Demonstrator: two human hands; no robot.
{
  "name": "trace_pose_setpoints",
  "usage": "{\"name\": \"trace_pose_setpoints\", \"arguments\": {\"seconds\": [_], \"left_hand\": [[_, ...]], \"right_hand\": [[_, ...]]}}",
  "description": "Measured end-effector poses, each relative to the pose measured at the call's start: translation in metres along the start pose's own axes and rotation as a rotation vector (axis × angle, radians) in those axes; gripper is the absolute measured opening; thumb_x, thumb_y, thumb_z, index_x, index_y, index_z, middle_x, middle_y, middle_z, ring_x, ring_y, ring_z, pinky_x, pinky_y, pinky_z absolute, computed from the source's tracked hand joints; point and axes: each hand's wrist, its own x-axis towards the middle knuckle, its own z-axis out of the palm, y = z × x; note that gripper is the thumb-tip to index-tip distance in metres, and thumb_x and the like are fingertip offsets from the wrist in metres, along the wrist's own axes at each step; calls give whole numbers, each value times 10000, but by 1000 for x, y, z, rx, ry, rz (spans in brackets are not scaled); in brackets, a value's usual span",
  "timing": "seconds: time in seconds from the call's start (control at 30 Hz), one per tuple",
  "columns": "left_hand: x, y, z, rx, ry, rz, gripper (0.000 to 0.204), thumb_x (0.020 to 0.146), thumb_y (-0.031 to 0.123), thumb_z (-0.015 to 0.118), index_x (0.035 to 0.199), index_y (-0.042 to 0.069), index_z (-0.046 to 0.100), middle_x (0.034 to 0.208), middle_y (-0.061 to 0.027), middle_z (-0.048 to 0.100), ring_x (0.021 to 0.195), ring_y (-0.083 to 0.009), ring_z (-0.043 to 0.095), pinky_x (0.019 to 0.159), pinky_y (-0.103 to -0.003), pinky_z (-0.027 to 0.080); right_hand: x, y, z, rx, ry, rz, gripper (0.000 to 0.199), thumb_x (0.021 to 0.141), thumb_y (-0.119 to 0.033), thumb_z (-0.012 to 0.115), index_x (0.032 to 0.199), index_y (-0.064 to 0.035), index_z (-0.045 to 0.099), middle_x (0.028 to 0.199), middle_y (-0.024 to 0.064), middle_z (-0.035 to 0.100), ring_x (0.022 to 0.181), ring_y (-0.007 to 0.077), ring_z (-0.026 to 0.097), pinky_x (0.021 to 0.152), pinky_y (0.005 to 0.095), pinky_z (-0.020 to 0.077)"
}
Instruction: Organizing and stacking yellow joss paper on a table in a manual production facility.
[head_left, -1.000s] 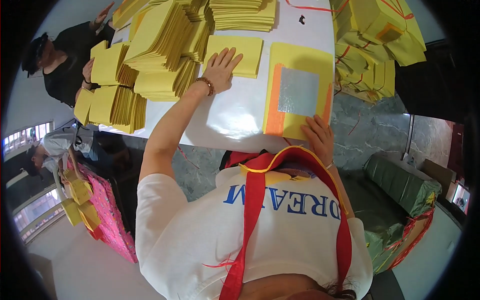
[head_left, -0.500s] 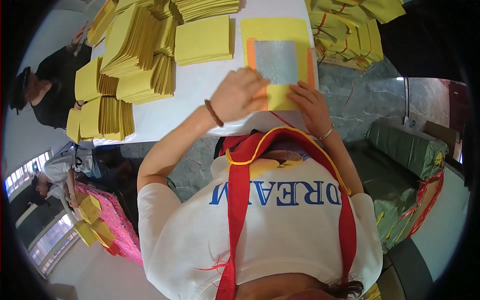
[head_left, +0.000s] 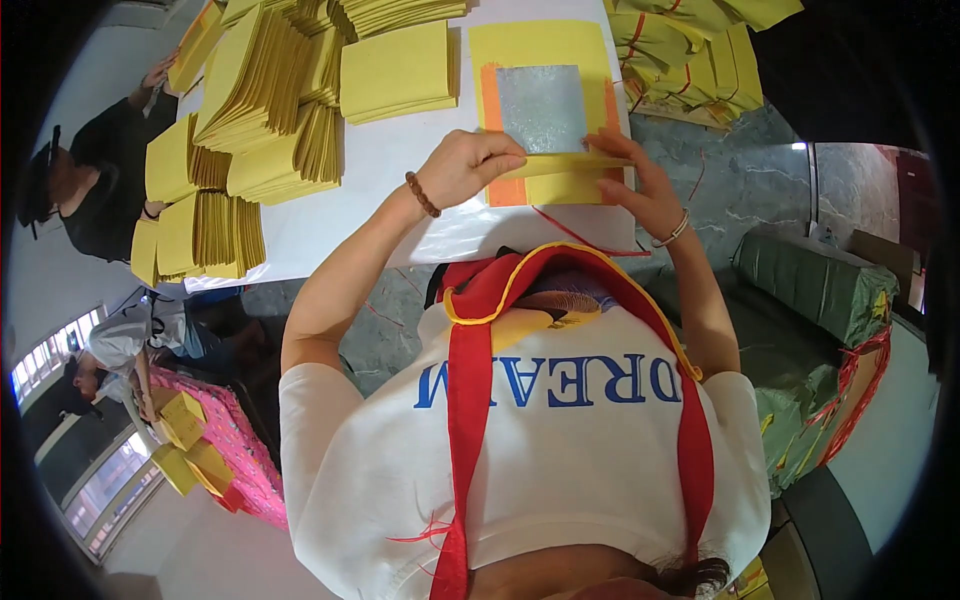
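Hands are working at the near edge of the white counter (head_left: 400, 170), and I am looking down on them from the head camera. I am seeing the left hand (head_left: 470, 165), with a brown bead bracelet at its wrist, curled shut and pinching the left end of a folded strip of the yellow paper sheet (head_left: 545, 45). The right hand (head_left: 645, 185), wearing a thin bracelet, is pressing its fingers (head_left: 610, 140) on the right end of that same fold, pinching it too. The sheet is lying flat on the counter just ahead of the hands, with an orange border and a silver foil square (head_left: 541, 95) at its middle; its near edge is being folded up over the lower edge of the foil. A flat stack of yellow paper (head_left: 395, 70) is sitting just left of the sheet, and fanned piles of folded yellow paper (head_left: 265, 90) are spreading farther left. Bundles of yellow paper tied with red string (head_left: 690, 50) are lying to the right. Another person in dark clothes (head_left: 95, 190) is standing at the counter's left end.
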Motion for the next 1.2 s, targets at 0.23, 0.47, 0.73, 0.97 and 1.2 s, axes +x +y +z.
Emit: {"name": "trace_pose_setpoints", "arguments": {"seconds": [0.23, 0.47, 0.73, 0.97, 1.2], "left_hand": [[9, -10, -7, -193, -75, -140, 218, 905, 201, 600, 963, -2, 653, 798, -77, 659, 723, -115, 571, 676, -270, 474], [-4, -9, -22, -230, -91, 186, 413, 844, 184, 670, 1207, 27, 551, 1129, -63, 580, 998, -156, 525, 876, -304, 412], [-2, -10, 1, 600, 363, 487, 498, 707, -21, 560, 1175, 148, 590, 1212, -73, 540, 1140, -260, 471, 882, -390, 384], [-37, 0, 6, 580, 239, 550, 407, 752, 83, 544, 1150, 127, 614, 1175, -86, 580, 1072, -260, 527, 882, -376, 395], [-21, 0, 14, 200, 318, 20, 219, 885, 223, 564, 980, 33, 619, 724, -133, 617, 672, -288, 605, 608, -381, 469]], "right_hand": [[9, 14, 4, -291, 195, -185, 516, 728, -89, 689, 1228, -85, 561, 1231, 90, 590, 1180, 270, 516, 1004, 353, 380], [15, 30, -4, -319, 160, -216, 194, 800, -32, 631, 992, -56, 613, 1189, 79, 615, 1244, 265, 460, 1008, 362, 375], [18, 22, -5, -168, 207, -335, 253, 744, -86, 670, 987, -73, 601, 1161, 65, 628, 1212, 292, 486, 992, 406, 387], [-7, 2, -9, -696, 146, -452, 278, 754, -130, 667, 1028, -115, 626, 1119, 67, 638, 1126, 272, 555, 936, 385, 362], [-4, 13, -2, -454, 127, -52, 264, 790, -145, 667, 1048, -100, 632, 1028, 69, 653, 947, 240, 609, 816, 345, 422]]}}
